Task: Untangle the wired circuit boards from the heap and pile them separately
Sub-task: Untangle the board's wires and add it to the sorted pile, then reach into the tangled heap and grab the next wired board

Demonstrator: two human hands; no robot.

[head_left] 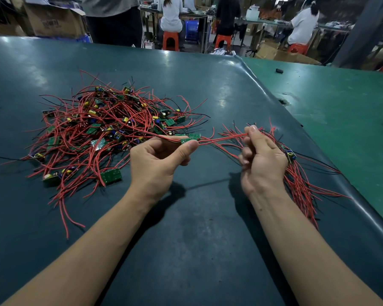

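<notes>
left hand [157, 160]: pinches board [188, 140] | right hand [260, 160]: grips wires [228, 138] | heap [102, 129] left

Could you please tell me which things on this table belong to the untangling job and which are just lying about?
Part of the job:
- tangled heap
- board pinched by left hand
- sorted bundle in right hand

Just lying about:
- small black object on green mat
- cardboard boxes

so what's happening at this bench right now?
A person is sorting wired circuit boards. The left hand pinches a small green board just off the tangled heap, while the right hand grips its red wires plus a bundle of already separated ones. Most boards remain in the heap on the dark mat.
</notes>
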